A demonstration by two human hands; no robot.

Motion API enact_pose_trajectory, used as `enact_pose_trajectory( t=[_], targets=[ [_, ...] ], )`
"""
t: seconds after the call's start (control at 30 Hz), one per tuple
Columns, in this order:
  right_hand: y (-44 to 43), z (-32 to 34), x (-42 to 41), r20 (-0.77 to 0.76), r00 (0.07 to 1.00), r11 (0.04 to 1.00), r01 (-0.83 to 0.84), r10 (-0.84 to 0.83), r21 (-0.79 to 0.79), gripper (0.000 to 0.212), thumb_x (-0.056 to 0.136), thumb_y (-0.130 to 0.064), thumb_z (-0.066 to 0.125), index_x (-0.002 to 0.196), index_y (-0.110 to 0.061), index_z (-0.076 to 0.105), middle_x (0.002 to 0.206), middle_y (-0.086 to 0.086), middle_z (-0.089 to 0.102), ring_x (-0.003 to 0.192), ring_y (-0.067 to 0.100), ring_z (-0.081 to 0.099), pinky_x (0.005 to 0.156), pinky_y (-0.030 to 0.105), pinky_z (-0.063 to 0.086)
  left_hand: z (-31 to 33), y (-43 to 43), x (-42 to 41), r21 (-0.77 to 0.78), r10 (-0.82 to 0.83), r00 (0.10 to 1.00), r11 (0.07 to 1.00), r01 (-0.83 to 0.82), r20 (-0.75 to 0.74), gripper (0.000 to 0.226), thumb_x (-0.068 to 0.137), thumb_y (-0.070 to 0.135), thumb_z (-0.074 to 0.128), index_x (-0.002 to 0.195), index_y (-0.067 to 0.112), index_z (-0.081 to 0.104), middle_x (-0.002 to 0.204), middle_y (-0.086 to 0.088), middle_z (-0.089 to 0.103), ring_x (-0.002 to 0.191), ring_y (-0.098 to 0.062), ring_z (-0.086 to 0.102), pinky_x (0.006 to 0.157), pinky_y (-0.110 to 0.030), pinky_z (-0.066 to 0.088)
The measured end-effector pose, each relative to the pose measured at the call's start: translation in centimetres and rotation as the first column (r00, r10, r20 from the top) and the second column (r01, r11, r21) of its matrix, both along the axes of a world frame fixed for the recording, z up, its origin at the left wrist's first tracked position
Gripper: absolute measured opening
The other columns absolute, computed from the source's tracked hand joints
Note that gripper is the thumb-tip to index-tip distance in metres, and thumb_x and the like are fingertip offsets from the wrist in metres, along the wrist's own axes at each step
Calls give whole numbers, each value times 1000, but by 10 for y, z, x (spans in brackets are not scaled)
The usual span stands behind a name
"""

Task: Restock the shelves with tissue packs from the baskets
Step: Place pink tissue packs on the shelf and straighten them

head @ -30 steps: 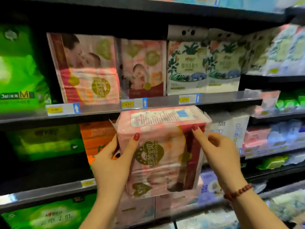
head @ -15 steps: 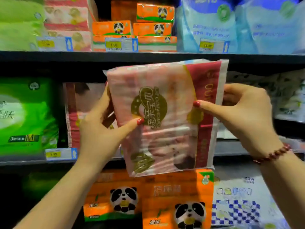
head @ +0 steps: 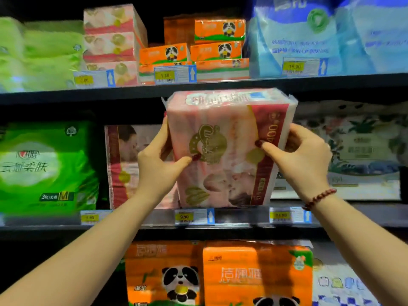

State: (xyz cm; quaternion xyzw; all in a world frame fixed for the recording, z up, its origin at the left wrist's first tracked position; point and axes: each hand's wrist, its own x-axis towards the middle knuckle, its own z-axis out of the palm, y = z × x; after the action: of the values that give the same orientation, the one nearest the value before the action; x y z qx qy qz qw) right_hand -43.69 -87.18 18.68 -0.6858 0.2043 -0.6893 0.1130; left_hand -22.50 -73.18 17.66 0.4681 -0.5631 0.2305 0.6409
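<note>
A pink tissue pack [head: 225, 138] with a gold emblem and a dark red side band stands upright at the front of the middle shelf [head: 242, 215]. My left hand [head: 157, 164] grips its left side, thumb across the front. My right hand [head: 302, 160] grips its right side, thumb on the red band. A matching pink pack [head: 130, 164] stands just behind and to the left, partly hidden by my left hand. No basket is in view.
Green packs [head: 44, 166] fill the middle shelf's left, floral white packs [head: 362, 151] its right. The upper shelf holds pink packs [head: 110, 40], orange panda packs [head: 216, 47] and blue bags [head: 309, 34]. Orange panda packs [head: 256, 277] stand below.
Both hands raised the pink pack from the lower shelf level up to the middle shelf and set it upright beside the matching pack. The view tilted upward.
</note>
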Motion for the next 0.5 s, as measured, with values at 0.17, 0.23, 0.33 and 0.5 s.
enact_pose_trajectory(
  t=[0.17,0.23,0.33,0.5],
  targets=[
    [-15,-18,15,-81,996,998,38,-34,50,33,70,-51,75,90,-26,71,79,-11,70,76,10,66,73,43,55,-20,-17,20,95,-35,998,995,40,-56,95,65,17,82,146,11,33,138,-4,52,122,-10,55,101,-31,47],
    [-17,-17,20,-93,995,997,46,-41,56,30,72,-50,74,90,-26,70,78,-12,70,76,10,66,74,42,55,-21,-21,25,112,-41,996,992,49,-75,95,66,19,81,147,13,32,137,-4,54,120,-9,56,100,-27,47],
    [-19,-13,28,-149,985,993,100,-91,59,32,75,-51,72,95,-27,67,80,-13,69,76,9,65,76,40,54,-15,-27,30,149,-9,998,989,18,-61,93,70,13,80,148,19,29,132,1,58,114,0,58,94,-16,47],
    [-39,-31,42,-374,919,988,152,-129,34,93,57,-62,78,132,-24,40,115,-2,62,102,20,61,77,41,54,-23,-37,36,323,65,998,944,-69,25,137,51,48,87,151,30,-6,150,3,35,133,-5,36,109,-31,34]
  ],
)
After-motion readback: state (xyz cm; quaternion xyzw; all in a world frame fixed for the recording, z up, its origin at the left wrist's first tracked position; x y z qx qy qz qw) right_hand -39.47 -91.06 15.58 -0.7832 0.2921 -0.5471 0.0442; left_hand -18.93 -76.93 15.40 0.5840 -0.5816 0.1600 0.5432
